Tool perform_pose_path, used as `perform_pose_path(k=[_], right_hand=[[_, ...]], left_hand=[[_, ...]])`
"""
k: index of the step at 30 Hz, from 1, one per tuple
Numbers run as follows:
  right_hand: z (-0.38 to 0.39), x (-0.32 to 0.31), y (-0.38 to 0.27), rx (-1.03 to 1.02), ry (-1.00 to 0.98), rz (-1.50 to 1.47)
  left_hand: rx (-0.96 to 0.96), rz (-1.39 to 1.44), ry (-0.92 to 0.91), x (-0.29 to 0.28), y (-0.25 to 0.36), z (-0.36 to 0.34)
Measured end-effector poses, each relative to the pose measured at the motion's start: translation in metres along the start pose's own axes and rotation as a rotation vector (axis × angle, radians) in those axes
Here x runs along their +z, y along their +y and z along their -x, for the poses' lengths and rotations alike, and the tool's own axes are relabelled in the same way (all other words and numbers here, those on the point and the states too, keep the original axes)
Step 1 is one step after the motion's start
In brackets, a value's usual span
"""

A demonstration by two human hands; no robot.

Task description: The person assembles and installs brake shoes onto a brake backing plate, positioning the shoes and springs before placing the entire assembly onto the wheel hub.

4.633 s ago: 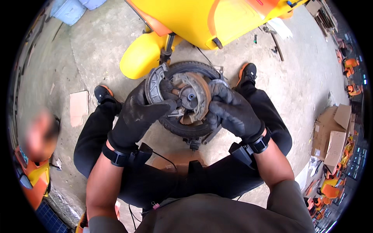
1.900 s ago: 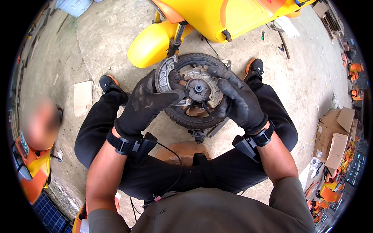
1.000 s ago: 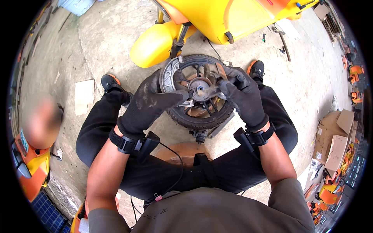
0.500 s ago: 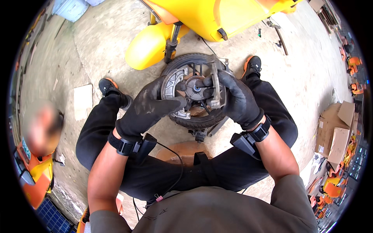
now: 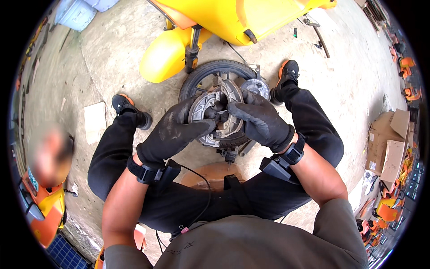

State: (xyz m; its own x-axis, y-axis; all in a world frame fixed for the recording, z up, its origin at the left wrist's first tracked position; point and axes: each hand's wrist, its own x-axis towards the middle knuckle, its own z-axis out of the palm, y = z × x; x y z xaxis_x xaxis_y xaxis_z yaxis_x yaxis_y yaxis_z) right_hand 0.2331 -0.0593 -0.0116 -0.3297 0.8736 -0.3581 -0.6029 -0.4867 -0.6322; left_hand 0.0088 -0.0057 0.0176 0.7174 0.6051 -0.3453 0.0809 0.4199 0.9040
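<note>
My gloved left hand (image 5: 172, 131) is closed on one curved metal brake shoe (image 5: 198, 112), thumb across its lower end. My gloved right hand (image 5: 265, 120) pinches a second curved brake shoe (image 5: 234, 92), its fingers wrapped round the outer side. The two shoes face each other and nearly form a ring, tilted, with their ends close together. Whether the ends touch, I cannot tell. Directly below them a spoked wheel with a black tyre (image 5: 190, 84) lies flat on the floor, its hub mostly hidden. A round grey metal plate (image 5: 260, 86) sits beside my right hand.
A yellow motor scooter with a yellow front fender (image 5: 162, 57) and a bare fork leg (image 5: 192, 47) stands just beyond the wheel. Cardboard boxes (image 5: 380, 145) are at the right. Another person is at the left by an orange and yellow machine (image 5: 49, 210). Buckets (image 5: 76, 15) stand far left.
My right hand has turned its brake shoe and brought it left, against or close to the left one. The round plate now shows beside my right hand.
</note>
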Motion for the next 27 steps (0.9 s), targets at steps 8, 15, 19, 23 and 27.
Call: perform_pose_path(k=[8, 15, 19, 23, 27], right_hand=[[-0.002, 0.004, 0.002, -0.079, -0.018, 0.033], [0.003, 0.010, 0.000, -0.078, 0.065, 0.070], [0.001, 0.007, 0.004, -0.068, 0.089, 0.065], [0.003, 0.003, 0.004, -0.134, 0.082, 0.247], [0.002, -0.001, 0.007, -0.185, 0.057, 0.351]], left_hand=[[-0.013, -0.036, 0.015, 0.003, -0.004, 0.000], [-0.028, -0.208, 0.018, 0.001, -0.010, -0.003], [-0.007, -0.213, 0.083, 0.000, -0.022, -0.004], [0.032, -0.275, 0.044, 0.005, -0.006, -0.003], [0.145, -0.244, 0.146, 0.009, -0.013, -0.004]])
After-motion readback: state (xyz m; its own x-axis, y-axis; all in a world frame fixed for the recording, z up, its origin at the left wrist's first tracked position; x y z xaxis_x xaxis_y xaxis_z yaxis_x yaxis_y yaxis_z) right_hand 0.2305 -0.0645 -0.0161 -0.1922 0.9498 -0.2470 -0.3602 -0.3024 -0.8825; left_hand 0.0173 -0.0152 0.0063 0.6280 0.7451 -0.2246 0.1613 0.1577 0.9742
